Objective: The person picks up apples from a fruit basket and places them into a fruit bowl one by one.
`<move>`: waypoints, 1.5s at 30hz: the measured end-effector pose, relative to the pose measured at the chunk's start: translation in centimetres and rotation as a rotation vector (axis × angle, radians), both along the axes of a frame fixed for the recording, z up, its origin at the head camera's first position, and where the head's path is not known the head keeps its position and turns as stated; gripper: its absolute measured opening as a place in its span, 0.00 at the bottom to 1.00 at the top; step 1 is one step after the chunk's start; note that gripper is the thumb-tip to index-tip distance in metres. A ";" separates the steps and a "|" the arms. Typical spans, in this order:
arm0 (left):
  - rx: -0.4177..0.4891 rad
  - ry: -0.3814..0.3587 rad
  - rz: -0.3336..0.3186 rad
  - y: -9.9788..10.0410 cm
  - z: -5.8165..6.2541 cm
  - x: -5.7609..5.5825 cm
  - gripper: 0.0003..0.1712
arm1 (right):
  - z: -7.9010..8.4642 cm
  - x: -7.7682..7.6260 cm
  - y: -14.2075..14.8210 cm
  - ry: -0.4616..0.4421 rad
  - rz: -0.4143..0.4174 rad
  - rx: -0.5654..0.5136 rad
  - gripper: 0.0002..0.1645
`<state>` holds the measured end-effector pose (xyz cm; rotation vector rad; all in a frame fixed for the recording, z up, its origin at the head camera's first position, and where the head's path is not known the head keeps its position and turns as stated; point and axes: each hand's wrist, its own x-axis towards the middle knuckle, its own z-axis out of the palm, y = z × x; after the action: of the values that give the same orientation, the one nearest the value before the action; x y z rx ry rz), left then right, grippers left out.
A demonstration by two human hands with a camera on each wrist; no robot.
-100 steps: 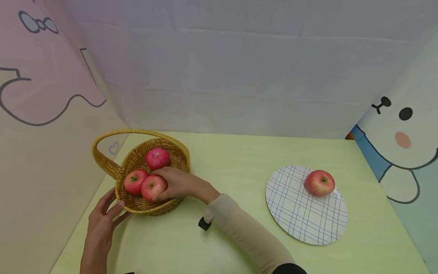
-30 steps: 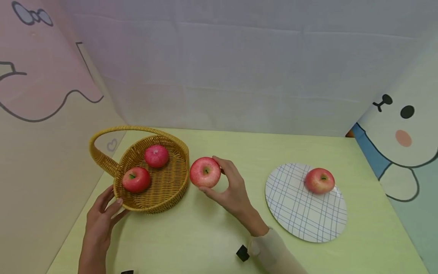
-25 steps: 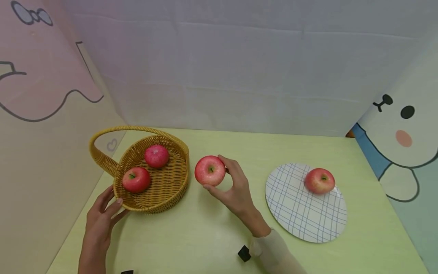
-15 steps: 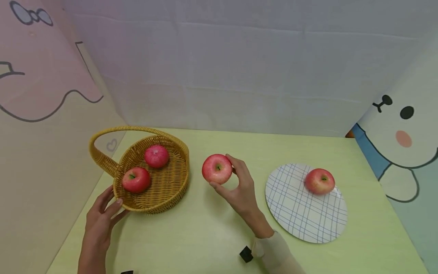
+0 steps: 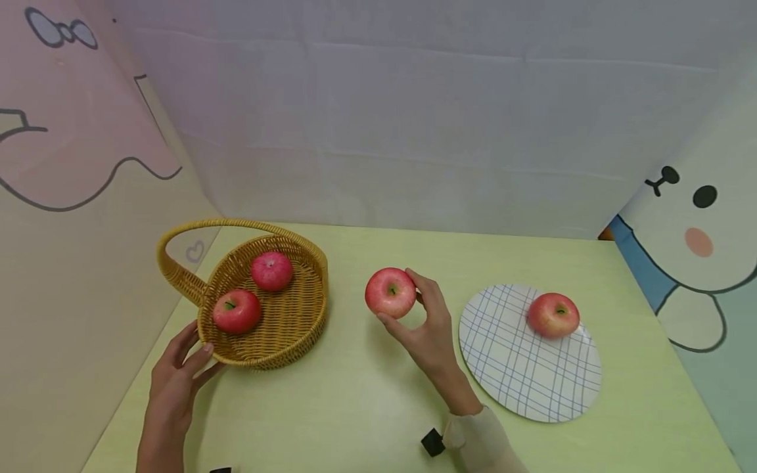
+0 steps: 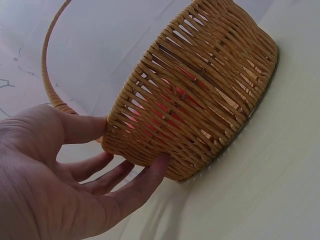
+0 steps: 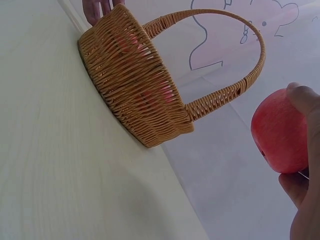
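Note:
My right hand [image 5: 430,328] pinches a red apple [image 5: 390,293] between thumb and fingers, above the table and between the basket and the plate. In the right wrist view the apple [image 7: 281,131] hangs well over the tabletop, its shadow below. With thumb and fingers my left hand [image 5: 173,387] holds the near left side of a round wicker basket [image 5: 304,341] with an arched handle. The left wrist view shows the fingertips [image 6: 159,165] on the woven wall. Inside the basket lie two apples, a deep pink one [image 5: 272,270] and a red one [image 5: 236,311].
On the right of the pale table [image 5: 331,420] lies a round white plate [image 5: 520,374] with blue grid lines, and one apple [image 5: 553,315] on it. A pale cloth wall [image 5: 414,144] rises behind. Cartoon-printed panels [image 5: 680,217] close off both sides.
The right hand has lifted one apple out of the basket and carried it rightward toward the plate. The left hand and basket have stayed in place.

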<state>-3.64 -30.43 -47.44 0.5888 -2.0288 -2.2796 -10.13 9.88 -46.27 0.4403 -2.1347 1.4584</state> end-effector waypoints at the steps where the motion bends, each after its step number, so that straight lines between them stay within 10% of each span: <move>1: -0.001 -0.006 0.002 0.0 0.0 0.0 0.42 | 0.0 0.0 0.1 -0.004 -0.004 -0.004 0.50; 45: 0.011 0.008 -0.011 -0.1 -0.1 0.1 0.42 | -2.0 1.3 3.3 -0.067 -0.233 -0.192 0.46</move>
<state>-3.56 -30.51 -47.57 0.5700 -2.0227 -2.2967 -8.87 13.20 -48.24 0.0704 -1.9949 1.5405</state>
